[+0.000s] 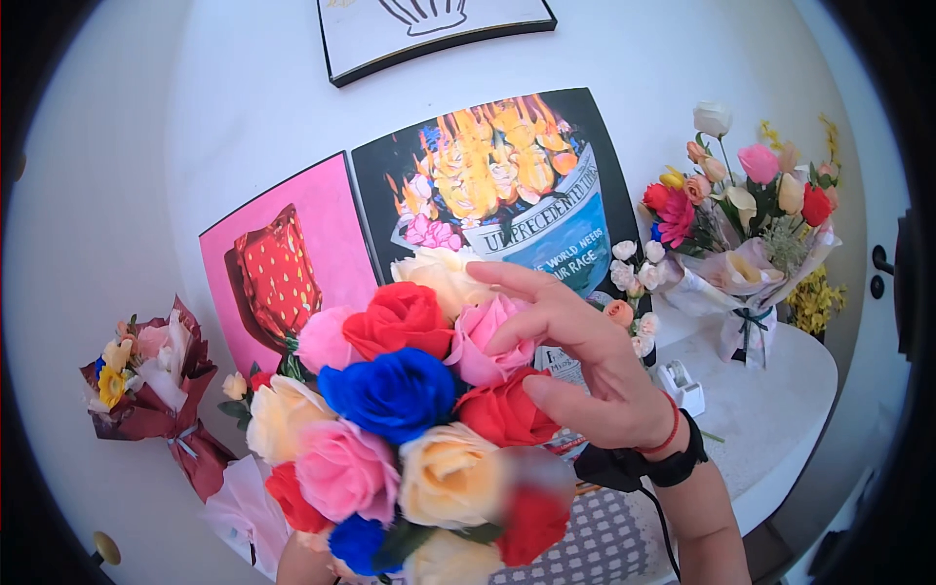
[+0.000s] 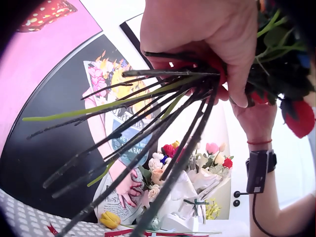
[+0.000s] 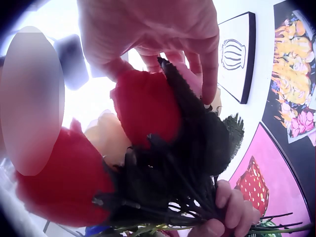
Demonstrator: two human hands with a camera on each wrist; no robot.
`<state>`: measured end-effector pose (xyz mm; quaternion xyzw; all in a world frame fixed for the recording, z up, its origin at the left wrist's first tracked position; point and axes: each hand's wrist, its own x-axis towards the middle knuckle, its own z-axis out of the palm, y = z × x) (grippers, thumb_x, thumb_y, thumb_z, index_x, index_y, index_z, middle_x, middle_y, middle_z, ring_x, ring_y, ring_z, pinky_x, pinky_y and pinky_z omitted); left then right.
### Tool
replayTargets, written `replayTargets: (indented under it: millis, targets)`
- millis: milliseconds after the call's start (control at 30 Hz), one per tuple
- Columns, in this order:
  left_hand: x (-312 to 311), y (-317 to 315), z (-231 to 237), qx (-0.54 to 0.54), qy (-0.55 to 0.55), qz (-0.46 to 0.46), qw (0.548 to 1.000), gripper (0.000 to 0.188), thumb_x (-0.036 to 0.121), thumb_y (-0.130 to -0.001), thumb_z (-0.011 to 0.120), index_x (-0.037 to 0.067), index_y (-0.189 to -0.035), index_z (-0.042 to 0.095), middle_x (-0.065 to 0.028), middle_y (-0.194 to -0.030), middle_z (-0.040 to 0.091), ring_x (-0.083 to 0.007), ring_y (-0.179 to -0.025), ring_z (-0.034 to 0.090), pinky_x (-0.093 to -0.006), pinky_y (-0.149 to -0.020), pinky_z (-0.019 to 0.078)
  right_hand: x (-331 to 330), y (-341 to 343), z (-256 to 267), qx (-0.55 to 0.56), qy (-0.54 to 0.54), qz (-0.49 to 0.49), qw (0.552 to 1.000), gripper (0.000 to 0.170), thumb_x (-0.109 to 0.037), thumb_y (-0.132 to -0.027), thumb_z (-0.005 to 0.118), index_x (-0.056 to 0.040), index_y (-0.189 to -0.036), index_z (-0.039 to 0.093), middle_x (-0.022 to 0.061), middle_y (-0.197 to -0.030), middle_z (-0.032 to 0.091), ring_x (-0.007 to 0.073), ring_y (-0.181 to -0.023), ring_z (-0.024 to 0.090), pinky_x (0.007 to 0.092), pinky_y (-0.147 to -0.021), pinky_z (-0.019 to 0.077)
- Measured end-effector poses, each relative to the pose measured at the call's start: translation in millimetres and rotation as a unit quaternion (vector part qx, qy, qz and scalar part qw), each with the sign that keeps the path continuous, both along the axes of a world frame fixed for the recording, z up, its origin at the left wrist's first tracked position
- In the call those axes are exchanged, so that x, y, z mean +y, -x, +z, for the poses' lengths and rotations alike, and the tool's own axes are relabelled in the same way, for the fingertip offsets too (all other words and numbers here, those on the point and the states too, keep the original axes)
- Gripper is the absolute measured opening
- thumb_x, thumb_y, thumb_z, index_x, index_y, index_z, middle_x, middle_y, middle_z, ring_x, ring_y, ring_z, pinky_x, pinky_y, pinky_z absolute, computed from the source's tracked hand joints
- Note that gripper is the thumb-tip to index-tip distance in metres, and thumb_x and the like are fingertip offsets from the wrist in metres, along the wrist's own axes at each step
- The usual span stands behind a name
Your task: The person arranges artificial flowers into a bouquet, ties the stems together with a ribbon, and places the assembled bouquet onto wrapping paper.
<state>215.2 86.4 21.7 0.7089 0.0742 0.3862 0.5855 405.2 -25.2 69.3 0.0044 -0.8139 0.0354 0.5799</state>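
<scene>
A round bunch of artificial roses fills the middle of the head view, with a blue rose (image 1: 390,395) amid pink, red and cream ones. My left hand (image 2: 202,29) grips its dark and green stems (image 2: 148,133) just below the leaves; the loose stem ends fan out past the fist. Blooms mostly hide that hand in the head view. My right hand (image 1: 600,366) lies spread over the bunch's right side, fingers loosely bent. Its fingertips are at the pink rose (image 1: 483,341) and cream rose (image 1: 444,278), and its thumb is at the red rose (image 1: 507,411).
A white-wrapped bouquet (image 1: 751,263) stands on the pale table (image 1: 795,390) at right, near a white tape dispenser (image 1: 682,388). Another bouquet in dark red paper (image 1: 200,448) is at left. Paintings lean against the wall behind. A yellow tulip (image 2: 109,219) lies on the tabletop.
</scene>
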Motion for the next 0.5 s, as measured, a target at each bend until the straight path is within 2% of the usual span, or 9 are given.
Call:
replayTargets:
  millis: [67,333,400,500]
  targets:
    - [0,-3,1,0.006,-0.011,0.001,1.000,0.038,0.019,-0.082,0.052,0.010,-0.119,0.044,-0.0091,-0.116,0.049,-0.0201,-0.103,0.050,-0.0313,-0.088,0.0413,-1,0,0,-0.029,0.005,-0.023,0.999,0.024,-0.003,-0.067,0.050,-0.0031,-0.091,0.054,0.0213,-0.130,0.036,0.0258,-0.118,0.039,0.0384,-0.098,0.0258]
    - [-1,2,3,0.020,-0.051,0.022,0.998,0.038,0.020,-0.081,0.053,0.010,-0.117,0.045,-0.0090,-0.114,0.050,-0.0204,-0.102,0.051,-0.0315,-0.087,0.0415,-10,7,-1,-0.016,0.005,-0.006,1.000,0.018,-0.005,-0.068,0.055,-0.0042,-0.086,0.054,0.0223,-0.124,0.042,0.0283,-0.113,0.044,0.0379,-0.094,0.0304]
    - [-1,5,4,0.021,-0.062,0.031,0.997,0.038,0.020,-0.081,0.053,0.010,-0.116,0.045,-0.0090,-0.114,0.050,-0.0205,-0.102,0.051,-0.0315,-0.087,0.0416,-10,7,2,0.011,-0.070,-0.038,0.997,0.019,-0.006,-0.067,0.061,-0.0016,-0.083,0.053,0.0176,-0.109,0.049,0.0209,-0.086,0.050,0.0305,-0.076,0.0396]
    - [-3,12,5,0.021,-0.080,0.046,0.995,0.037,0.020,-0.081,0.053,0.010,-0.116,0.045,-0.0090,-0.113,0.050,-0.0206,-0.101,0.051,-0.0316,-0.087,0.0417,-11,2,-1,-0.029,-0.070,-0.073,0.994,0.026,-0.007,-0.067,0.064,-0.0011,-0.091,0.052,0.0164,-0.110,0.048,0.0215,-0.090,0.050,0.0300,-0.079,0.0391]
